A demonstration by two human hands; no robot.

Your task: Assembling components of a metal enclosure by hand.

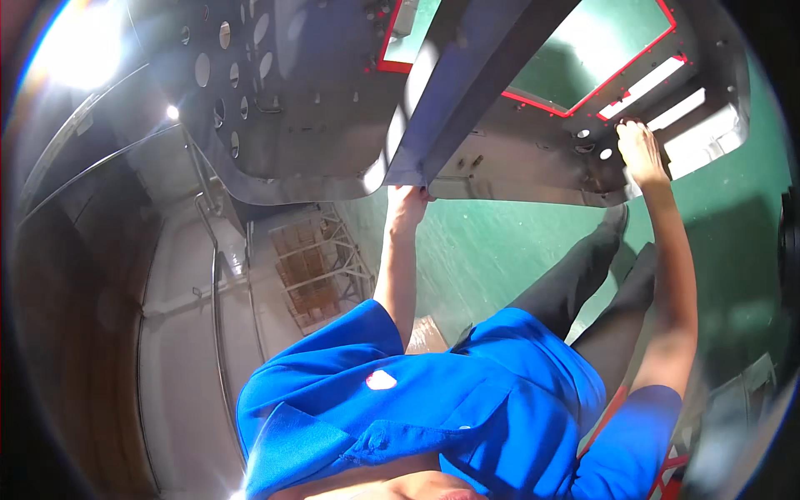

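A large grey metal panel (517, 171) spans the upper part of the view, with round holes, slots and red-edged window cutouts. My left hand (407, 204) is at its lower rim, closed round the edge beneath the foot of a dark metal beam (467, 83); some of its fingers are hidden there. Farther right, my right hand (640, 150) is against the panel beside the bright slots. Its fingers are drawn together near a small dark spot, and what they hold, if anything, is too small to name.
Red edging (537, 103) frames the window cutout. Green floor (475, 242) lies below, with my dark-trousered legs (567, 275) on it. To the left are a metal rail (215, 292) and a rack with brown boxes (308, 267). A red frame part (604, 421) shows at lower right.
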